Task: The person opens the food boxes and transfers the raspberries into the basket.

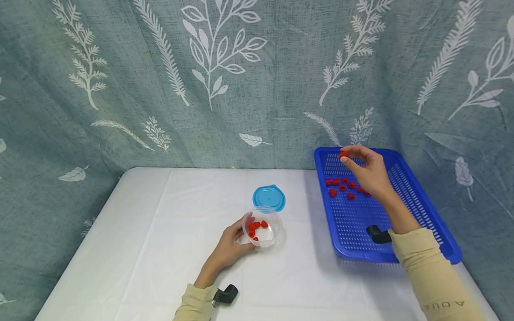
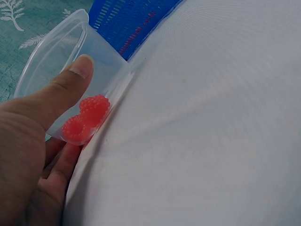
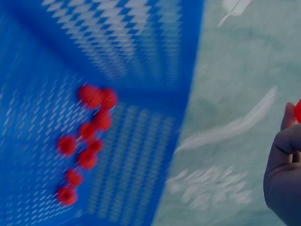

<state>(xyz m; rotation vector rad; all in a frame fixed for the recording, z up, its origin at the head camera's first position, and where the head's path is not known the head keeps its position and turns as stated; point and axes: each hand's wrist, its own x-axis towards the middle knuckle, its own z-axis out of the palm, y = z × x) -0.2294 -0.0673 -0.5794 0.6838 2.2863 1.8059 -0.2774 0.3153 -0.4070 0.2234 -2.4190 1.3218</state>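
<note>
My left hand (image 1: 232, 246) grips a clear plastic cup (image 1: 273, 238) on the white table, thumb on the near side and fingers round the far side. Several red raspberries (image 1: 252, 234) lie in the cup; two show through its wall in the left wrist view, beside the thumb (image 2: 70, 87). Over the blue basket (image 1: 357, 242), my right hand (image 1: 370, 170) pinches one raspberry (image 1: 343, 154) between thumb and fingertips. In the right wrist view that hand (image 3: 287, 165) is at the right edge, its raspberry partly cut off. Several more raspberries (image 3: 87, 159) lie on the basket floor.
A blue round lid (image 1: 268, 198) lies on the table (image 1: 137, 259) just behind the cup. The basket stands at the table's right side, its raised rim around it. A green leaf-patterned curtain (image 1: 280, 84) hangs behind and at both sides.
</note>
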